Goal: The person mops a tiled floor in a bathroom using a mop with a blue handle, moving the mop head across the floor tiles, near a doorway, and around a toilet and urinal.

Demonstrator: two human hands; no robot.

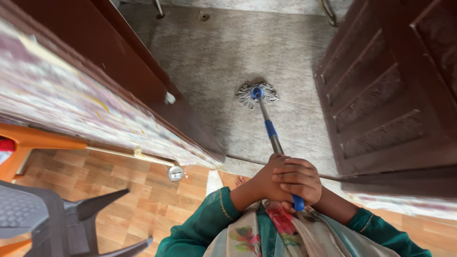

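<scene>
Both hands close around the near end of a mop handle (272, 135), one stacked against the other just in front of the person's chest. The right hand (297, 181) lies on top, its fingers (290, 178) curled fully round the shaft in a tight grip, with the blue end cap showing just below them. The left hand (266, 178) wraps the handle from the left side, also in a closed grip, touching the right hand. The handle, metal with blue sleeves, slants away to the far side, where the round string mop head (257, 94) rests flat on the grey tiled floor (214, 62). A dark wooden door (385, 95) stands open on the right, and a grey plastic chair (43, 219) sits near left on orange tiles.
</scene>
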